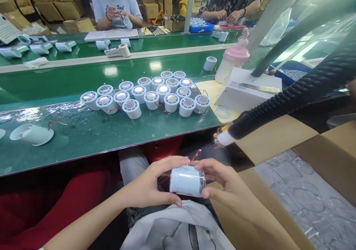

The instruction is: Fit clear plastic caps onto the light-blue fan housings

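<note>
Lower centre: left hand (147,189) and right hand (222,187) pinch the white cylindrical housing (187,180) between fingertips over the lap; its red wire (195,155) could snag if twisted.

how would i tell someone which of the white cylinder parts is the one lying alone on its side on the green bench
Start at the green bench and find the cluster of upright white cylinders in its middle. Go far left along the near edge to the lone white cylinder. Unlike the cluster, it lies tipped on its side, apart from the others, with thin red wires trailing from it.
</note>
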`<state>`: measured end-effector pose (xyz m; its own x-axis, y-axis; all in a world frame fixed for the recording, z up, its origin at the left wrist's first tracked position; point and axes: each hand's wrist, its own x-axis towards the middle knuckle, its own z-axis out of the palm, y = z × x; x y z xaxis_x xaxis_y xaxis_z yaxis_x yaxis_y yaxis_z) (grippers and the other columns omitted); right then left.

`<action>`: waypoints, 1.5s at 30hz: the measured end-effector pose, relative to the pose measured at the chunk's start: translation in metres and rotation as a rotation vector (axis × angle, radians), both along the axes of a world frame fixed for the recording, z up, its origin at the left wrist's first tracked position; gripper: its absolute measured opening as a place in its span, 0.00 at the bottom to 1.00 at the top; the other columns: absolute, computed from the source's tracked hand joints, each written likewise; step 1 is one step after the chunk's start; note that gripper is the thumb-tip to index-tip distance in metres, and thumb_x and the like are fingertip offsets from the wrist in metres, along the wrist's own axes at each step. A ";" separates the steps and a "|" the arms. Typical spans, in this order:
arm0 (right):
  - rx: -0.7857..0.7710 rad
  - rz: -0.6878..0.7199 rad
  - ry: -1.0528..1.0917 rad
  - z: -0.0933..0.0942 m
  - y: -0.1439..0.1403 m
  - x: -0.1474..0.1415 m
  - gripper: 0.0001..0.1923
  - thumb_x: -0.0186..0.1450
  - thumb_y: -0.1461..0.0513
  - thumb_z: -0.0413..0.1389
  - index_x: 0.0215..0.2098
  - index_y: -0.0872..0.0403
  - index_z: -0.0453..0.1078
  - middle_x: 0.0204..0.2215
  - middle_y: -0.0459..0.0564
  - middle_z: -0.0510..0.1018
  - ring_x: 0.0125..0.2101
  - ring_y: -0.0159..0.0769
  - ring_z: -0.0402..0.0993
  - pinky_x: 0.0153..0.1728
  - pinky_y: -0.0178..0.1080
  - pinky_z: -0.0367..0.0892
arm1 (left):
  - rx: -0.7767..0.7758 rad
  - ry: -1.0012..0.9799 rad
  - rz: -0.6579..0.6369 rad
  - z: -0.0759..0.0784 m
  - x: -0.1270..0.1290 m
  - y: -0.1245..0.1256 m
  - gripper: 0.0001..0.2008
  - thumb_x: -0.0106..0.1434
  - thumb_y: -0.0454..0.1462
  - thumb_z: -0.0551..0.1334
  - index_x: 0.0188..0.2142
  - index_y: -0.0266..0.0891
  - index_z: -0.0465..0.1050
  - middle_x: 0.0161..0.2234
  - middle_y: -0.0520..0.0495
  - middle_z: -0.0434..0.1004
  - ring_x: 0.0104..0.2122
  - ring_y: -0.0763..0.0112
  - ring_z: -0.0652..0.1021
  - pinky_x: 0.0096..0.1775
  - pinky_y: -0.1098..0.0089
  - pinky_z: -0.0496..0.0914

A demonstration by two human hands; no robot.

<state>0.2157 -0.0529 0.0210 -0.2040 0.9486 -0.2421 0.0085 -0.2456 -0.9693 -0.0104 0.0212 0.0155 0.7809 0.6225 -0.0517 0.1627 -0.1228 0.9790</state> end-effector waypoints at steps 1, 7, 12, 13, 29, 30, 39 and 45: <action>-0.020 -0.003 0.029 0.000 0.000 -0.001 0.18 0.58 0.58 0.65 0.45 0.49 0.69 0.46 0.49 0.76 0.45 0.39 0.74 0.44 0.39 0.71 | 0.031 0.003 -0.008 0.001 0.000 0.001 0.40 0.46 0.36 0.75 0.58 0.46 0.65 0.59 0.41 0.67 0.57 0.55 0.69 0.59 0.57 0.63; -0.115 -0.011 0.198 0.001 0.005 -0.004 0.20 0.57 0.53 0.65 0.43 0.51 0.67 0.36 0.47 0.75 0.37 0.35 0.73 0.34 0.34 0.69 | 0.124 -0.022 -0.041 0.002 0.000 0.002 0.40 0.47 0.36 0.74 0.59 0.48 0.63 0.60 0.43 0.67 0.60 0.57 0.67 0.60 0.60 0.61; -0.155 -0.033 0.255 0.001 0.007 -0.008 0.21 0.58 0.50 0.63 0.41 0.53 0.66 0.34 0.46 0.76 0.32 0.30 0.72 0.32 0.31 0.69 | 0.149 -0.043 -0.061 0.001 -0.001 0.002 0.40 0.48 0.36 0.74 0.59 0.49 0.63 0.60 0.43 0.67 0.60 0.57 0.67 0.61 0.59 0.61; -0.163 -0.033 0.257 0.000 0.008 -0.008 0.21 0.58 0.49 0.63 0.41 0.54 0.65 0.33 0.46 0.76 0.30 0.29 0.72 0.31 0.31 0.69 | 0.155 -0.037 -0.064 0.001 -0.001 0.002 0.40 0.48 0.36 0.74 0.59 0.49 0.63 0.60 0.43 0.67 0.60 0.57 0.67 0.61 0.59 0.61; -0.425 -0.054 0.315 -0.009 0.006 -0.018 0.29 0.56 0.37 0.55 0.31 0.53 0.57 0.15 0.45 0.76 0.15 0.31 0.74 0.15 0.26 0.66 | 0.202 -0.097 -0.102 -0.002 0.000 0.002 0.42 0.48 0.34 0.74 0.60 0.53 0.61 0.60 0.43 0.66 0.60 0.56 0.67 0.60 0.56 0.62; -0.438 -0.050 0.326 -0.009 0.006 -0.018 0.28 0.56 0.38 0.55 0.31 0.53 0.57 0.15 0.45 0.76 0.15 0.31 0.74 0.14 0.26 0.65 | 0.198 -0.105 -0.103 -0.002 0.000 0.002 0.42 0.48 0.34 0.74 0.60 0.54 0.61 0.61 0.43 0.66 0.60 0.57 0.67 0.60 0.56 0.61; -0.522 -0.061 0.535 -0.021 0.006 -0.020 0.23 0.62 0.43 0.52 0.36 0.53 0.63 0.13 0.44 0.75 0.12 0.30 0.71 0.11 0.23 0.59 | -0.232 -0.112 -0.059 -0.004 0.004 0.004 0.42 0.48 0.32 0.74 0.60 0.53 0.61 0.62 0.43 0.63 0.60 0.56 0.67 0.58 0.61 0.64; -0.516 -0.373 0.730 -0.059 0.004 -0.011 0.17 0.68 0.50 0.48 0.35 0.55 0.65 0.18 0.48 0.78 0.11 0.28 0.68 0.10 0.24 0.55 | -0.494 -0.251 -0.093 -0.038 0.046 0.031 0.44 0.46 0.33 0.75 0.61 0.49 0.60 0.60 0.38 0.65 0.57 0.54 0.70 0.54 0.59 0.67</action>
